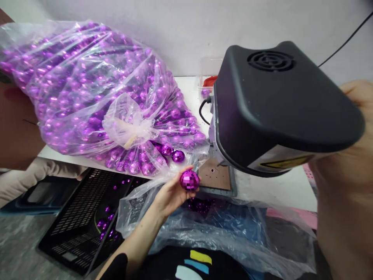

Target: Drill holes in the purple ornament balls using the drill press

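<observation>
My left hand point(170, 194) is closed around a shiny purple mirror ball point(189, 180), held just in front of the machine's base. Behind it, a loose purple ball point(178, 156) lies by the mouth of a large clear bag point(87, 93), knotted and packed with purple balls. To the right stands a black-housed machine point(291, 105) with a vent on top and a yellow warning label. My right hand point(359, 93) is at the far side of that housing; its fingers are hidden behind it. A brown plate point(214, 175) with small holes lies under the machine.
Below the white table point(291, 190), a black crate point(70, 217) contains several purple balls. A clear plastic sheet or bag point(239, 233) spreads over my lap, with purple pieces point(201, 205) in it. A clear box point(208, 81) stands at the back. Another person's sleeve point(43, 182) shows at left.
</observation>
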Motion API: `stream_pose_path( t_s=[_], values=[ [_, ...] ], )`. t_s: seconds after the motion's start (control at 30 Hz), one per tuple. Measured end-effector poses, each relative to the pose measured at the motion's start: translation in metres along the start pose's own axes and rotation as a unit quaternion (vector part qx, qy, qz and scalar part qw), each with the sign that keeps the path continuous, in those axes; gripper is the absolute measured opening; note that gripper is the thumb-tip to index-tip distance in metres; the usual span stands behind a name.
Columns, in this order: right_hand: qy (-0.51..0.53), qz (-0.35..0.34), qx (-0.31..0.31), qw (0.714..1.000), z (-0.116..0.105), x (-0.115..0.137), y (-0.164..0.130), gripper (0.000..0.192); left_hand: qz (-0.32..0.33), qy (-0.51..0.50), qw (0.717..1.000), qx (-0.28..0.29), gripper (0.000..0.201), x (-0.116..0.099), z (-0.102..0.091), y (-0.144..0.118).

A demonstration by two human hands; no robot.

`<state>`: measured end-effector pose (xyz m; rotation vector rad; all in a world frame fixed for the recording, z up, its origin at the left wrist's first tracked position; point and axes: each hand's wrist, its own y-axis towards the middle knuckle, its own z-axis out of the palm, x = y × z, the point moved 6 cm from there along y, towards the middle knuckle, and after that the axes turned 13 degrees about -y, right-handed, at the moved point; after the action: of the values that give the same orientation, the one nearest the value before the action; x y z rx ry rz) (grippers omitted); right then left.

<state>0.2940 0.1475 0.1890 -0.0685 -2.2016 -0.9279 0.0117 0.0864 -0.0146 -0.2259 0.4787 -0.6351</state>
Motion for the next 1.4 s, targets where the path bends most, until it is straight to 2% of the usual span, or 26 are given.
stream_pose_path(
  t_s=[0.13,0.2,0.3,0.43,0.53,0.67,0.8,0.93,1.07,1.23,1.4],
  values=[
    [0.002,0.021,-0.007,1.000,0.002,0.010,0.001,0.028,-0.068,-0.003,0.997,0.023,0.054,0.021,-0.003,0.020],
    [0.002,0.021,-0.007,1.000,0.002,0.011,0.002,0.029,-0.079,0.007,0.996,0.028,0.048,0.025,-0.001,0.025],
    [0.000,0.014,-0.002,1.000,0.001,0.010,0.002,0.031,-0.058,0.020,0.998,0.014,0.039,0.028,0.002,0.027],
    [0.007,-0.005,-0.001,1.000,0.001,0.012,0.002,0.032,-0.021,0.037,0.999,-0.001,0.042,0.026,0.005,0.027],
    [0.007,0.000,-0.005,1.000,0.001,0.013,0.002,0.037,0.017,0.119,0.992,-0.027,0.047,0.017,0.003,0.028],
    [-0.005,0.013,-0.002,1.000,0.001,0.012,0.004,0.041,0.058,0.234,0.969,-0.058,0.053,0.005,0.002,0.025],
    [0.012,0.009,0.004,1.000,0.002,0.012,0.004,0.040,0.055,0.207,0.976,-0.040,0.049,0.008,0.006,0.022],
    [0.013,0.008,0.002,1.000,0.003,0.013,0.005,0.037,0.074,0.214,0.974,-0.024,0.049,0.008,0.009,0.032],
    [0.012,0.010,0.006,1.000,0.003,0.013,0.006,0.040,0.148,0.300,0.942,-0.031,0.051,0.001,0.008,0.047],
    [0.022,0.011,0.008,1.000,0.004,0.013,0.006,0.043,0.229,0.466,0.853,-0.056,0.052,-0.004,0.008,0.059],
    [0.029,0.003,0.014,0.999,0.005,0.016,0.006,0.043,0.256,0.500,0.827,-0.037,0.044,0.001,0.016,0.067]
  ],
)
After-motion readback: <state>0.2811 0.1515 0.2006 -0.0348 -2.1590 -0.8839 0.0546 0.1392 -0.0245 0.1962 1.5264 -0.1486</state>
